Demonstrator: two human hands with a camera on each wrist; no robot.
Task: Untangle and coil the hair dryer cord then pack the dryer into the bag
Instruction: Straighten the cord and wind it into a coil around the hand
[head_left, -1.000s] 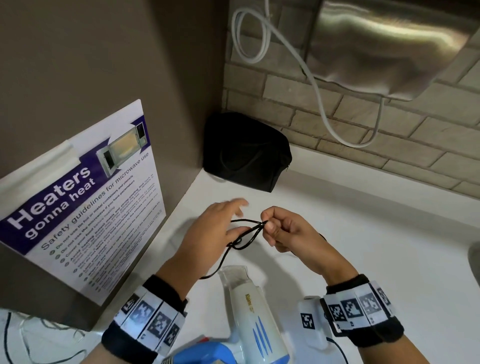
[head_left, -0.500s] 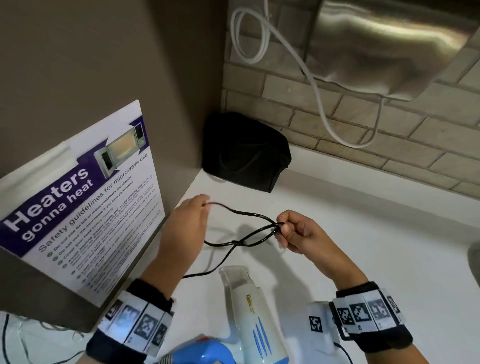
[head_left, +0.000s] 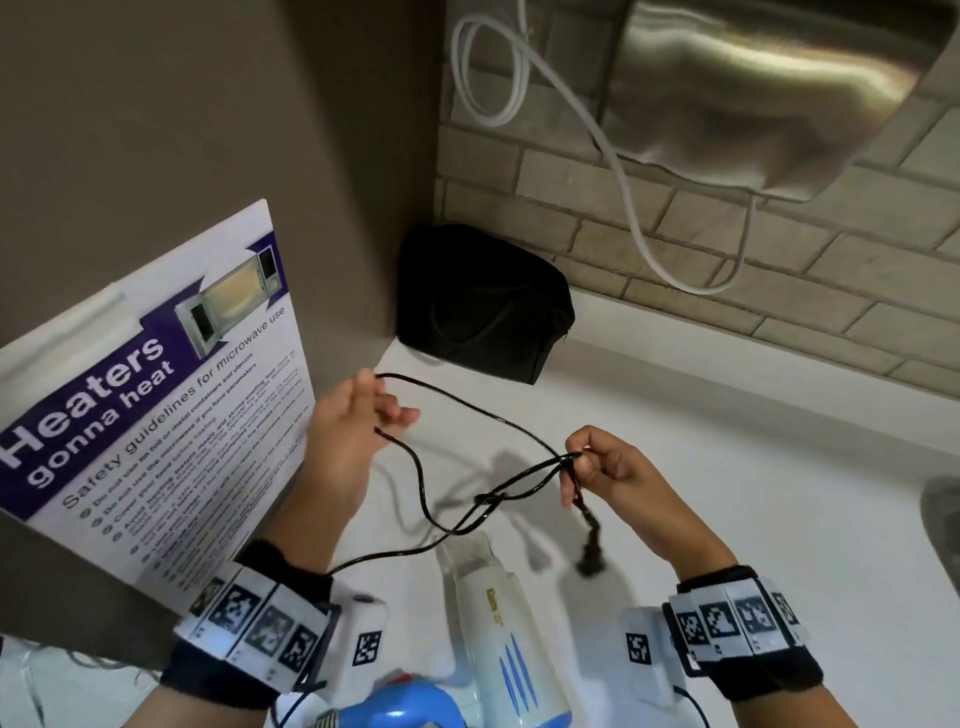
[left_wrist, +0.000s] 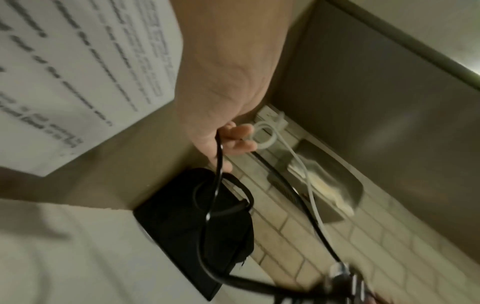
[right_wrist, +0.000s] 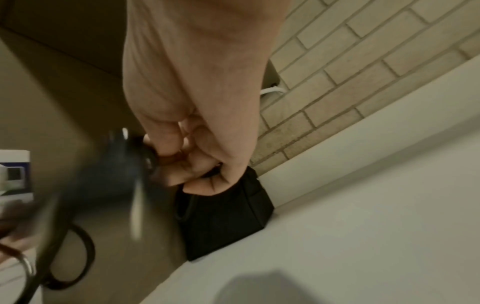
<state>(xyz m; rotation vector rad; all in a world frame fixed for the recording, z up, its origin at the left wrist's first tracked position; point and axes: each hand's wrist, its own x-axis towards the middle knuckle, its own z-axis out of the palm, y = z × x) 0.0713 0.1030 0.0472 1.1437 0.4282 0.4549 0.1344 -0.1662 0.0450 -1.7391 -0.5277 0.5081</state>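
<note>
The cord (head_left: 457, 410) is thin, black and glossy, and judging by how it droops in loose arcs between the two hands it is limp and light, with just enough spring to hold a kink; a small twisted crossing sits in mid-air where two strands meet, a little left of the right hand. Such a cord likely slides easily through skin, so it is best taken by a pinch close to the tangle, with the other hand drawing slack away rather than tugging, which I expect would tighten the knot. The right hand (head_left: 610, 470) does this: its fingers are curled and pinch the gathered strands at their tips, and the plug end (head_left: 589, 545) dangles below it. The left hand (head_left: 345, 431) is raised to the left with fingers loosely spread; a loop of cord runs across them, hooked over rather than clamped, as the left wrist view also suggests. The hair dryer (head_left: 498, 629), white with a blue handle, lies on the white table (head_left: 753, 467) below the hands; its rigid, smooth body looks heavier than the cord, and the handle is the natural place to lift it. The black bag (head_left: 483, 304), soft-sided, stands in the back corner of the table against the brick wall, well apart from the dryer.
</note>
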